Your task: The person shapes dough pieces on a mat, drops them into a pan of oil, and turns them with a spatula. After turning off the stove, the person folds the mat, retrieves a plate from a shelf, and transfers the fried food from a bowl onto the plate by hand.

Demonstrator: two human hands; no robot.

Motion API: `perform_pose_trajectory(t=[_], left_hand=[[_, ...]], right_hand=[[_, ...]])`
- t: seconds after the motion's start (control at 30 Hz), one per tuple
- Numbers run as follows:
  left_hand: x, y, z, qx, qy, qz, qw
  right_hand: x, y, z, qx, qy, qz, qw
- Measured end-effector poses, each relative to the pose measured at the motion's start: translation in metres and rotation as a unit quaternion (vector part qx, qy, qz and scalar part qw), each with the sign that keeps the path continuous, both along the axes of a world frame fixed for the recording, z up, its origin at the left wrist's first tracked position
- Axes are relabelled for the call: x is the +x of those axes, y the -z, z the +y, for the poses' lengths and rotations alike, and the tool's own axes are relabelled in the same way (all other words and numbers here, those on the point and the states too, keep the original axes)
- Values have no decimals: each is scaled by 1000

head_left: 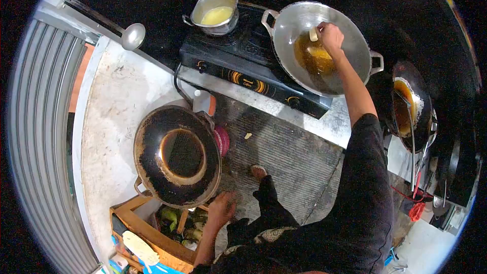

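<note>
My right hand reaches into a large silver wok and pinches a pale slice of food. Below the slice, brownish oil pools in the bottom of the wok. My left hand hangs low, fingers loosely bent and nothing visible in them. It is nearest to the rim of a blackened wok with dark liquid in it and to a wooden crate holding green and other scraps. A long pale slice lies by the crate, over something blue.
A black gas stove bears the silver wok and a small pot of yellow liquid. A ladle hangs at upper left. Another dark pan with brown liquid and a long-handled utensil stands right. The floor is ridged.
</note>
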State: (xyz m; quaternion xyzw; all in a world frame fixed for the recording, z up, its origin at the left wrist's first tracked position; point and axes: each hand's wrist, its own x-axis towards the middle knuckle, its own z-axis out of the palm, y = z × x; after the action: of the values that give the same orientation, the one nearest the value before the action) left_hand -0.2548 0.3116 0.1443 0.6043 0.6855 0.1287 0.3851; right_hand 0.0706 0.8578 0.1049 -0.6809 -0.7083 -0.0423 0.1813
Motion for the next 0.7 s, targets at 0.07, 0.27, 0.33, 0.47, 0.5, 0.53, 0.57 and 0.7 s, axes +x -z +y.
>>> perform_pose_trajectory(t=[0.07,0.27,0.33,0.47,0.5,0.53,0.57,0.7], left_hand=[[-3,22,-21,13,-6,18,1000],[-9,10,-20,-65,-45,53,995],[-15,21,-27,-89,-77,26,993],[-25,29,-36,-101,-78,29,991],[-25,29,-38,-90,-66,53,992],[-24,29,-40,-80,-54,77,992],[-23,29,-43,-70,-42,100,992],[-27,39,-67,-41,-8,91,995]], right_hand=[[-12,12,12,-5,22,10,1000],[-1,40,33,-45,109,-25,993],[11,45,28,-48,90,-65,993],[39,59,35,-55,64,-117,990],[39,56,33,-52,65,-125,989],[41,52,31,-69,60,-135,987],[44,45,30,-86,56,-146,984],[63,-3,21,-138,87,-188,969]])
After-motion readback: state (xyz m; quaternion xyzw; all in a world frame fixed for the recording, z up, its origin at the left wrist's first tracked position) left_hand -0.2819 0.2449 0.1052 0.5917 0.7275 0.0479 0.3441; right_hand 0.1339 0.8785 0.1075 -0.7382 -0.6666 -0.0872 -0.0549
